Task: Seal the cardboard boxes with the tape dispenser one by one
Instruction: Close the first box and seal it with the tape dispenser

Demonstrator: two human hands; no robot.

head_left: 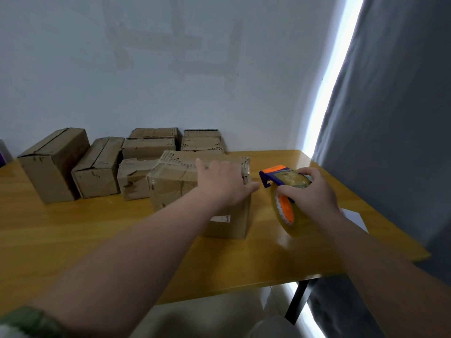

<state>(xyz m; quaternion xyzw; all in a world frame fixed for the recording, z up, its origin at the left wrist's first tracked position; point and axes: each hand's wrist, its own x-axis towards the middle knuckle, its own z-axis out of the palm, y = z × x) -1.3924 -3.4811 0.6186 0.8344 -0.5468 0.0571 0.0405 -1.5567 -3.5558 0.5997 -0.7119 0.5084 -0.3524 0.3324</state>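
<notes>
Sitting just right of the brown cardboard box (170,181), blade towards it, the blue-and-orange tape dispenser (283,178) is gripped by the right hand (310,193); the box top is pressed by the flat left hand (219,181).

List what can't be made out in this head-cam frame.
- Nearest box top seam: head view, left hand lies over its right part.
- Tape dispenser handle: covered by the gripping right hand.
- Label on that box's front: too small to read.
- Rear boxes: lower parts hidden behind the front ones.
- Purple thing at far left: cut off by the frame edge.
</notes>
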